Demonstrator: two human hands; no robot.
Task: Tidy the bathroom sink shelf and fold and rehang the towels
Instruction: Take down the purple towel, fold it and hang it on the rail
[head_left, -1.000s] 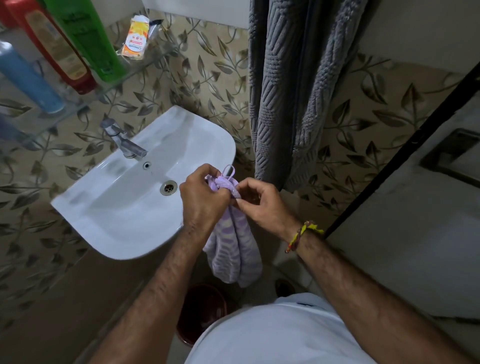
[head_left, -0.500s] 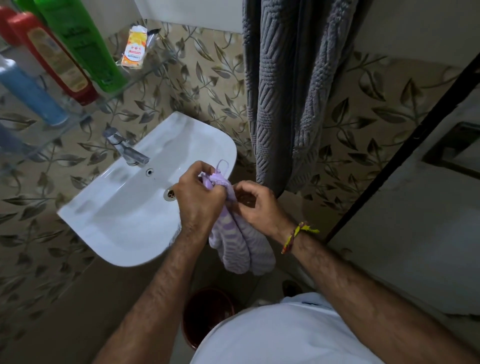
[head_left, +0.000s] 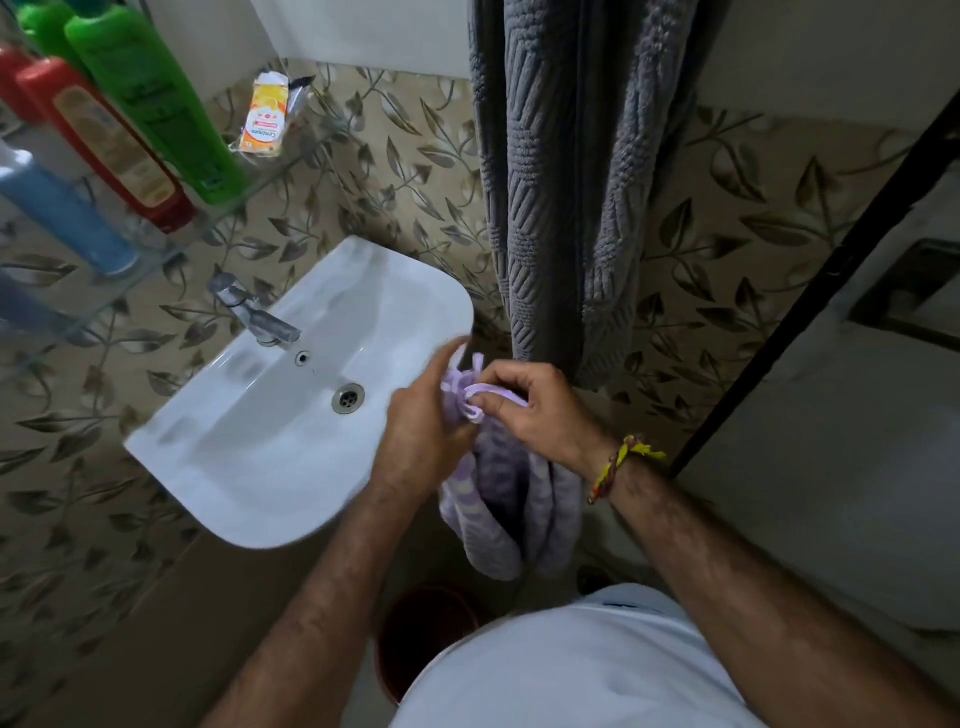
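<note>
Right hand (head_left: 540, 410): fingers curled closed, thumb and forefinger pinching the loop and top edge of the small lilac striped towel (head_left: 498, 519). Left hand (head_left: 423, 426): motion-blurred, fingers partly extended against the towel's upper left side, touching it; whether it clamps the cloth cannot be told. Towel hangs bunched below both hands, in front of the right edge of the white sink (head_left: 270, 447), below the hanging grey towel (head_left: 561, 182). Glass shelf (head_left: 156, 254) at upper left carries upright bottles.
</note>
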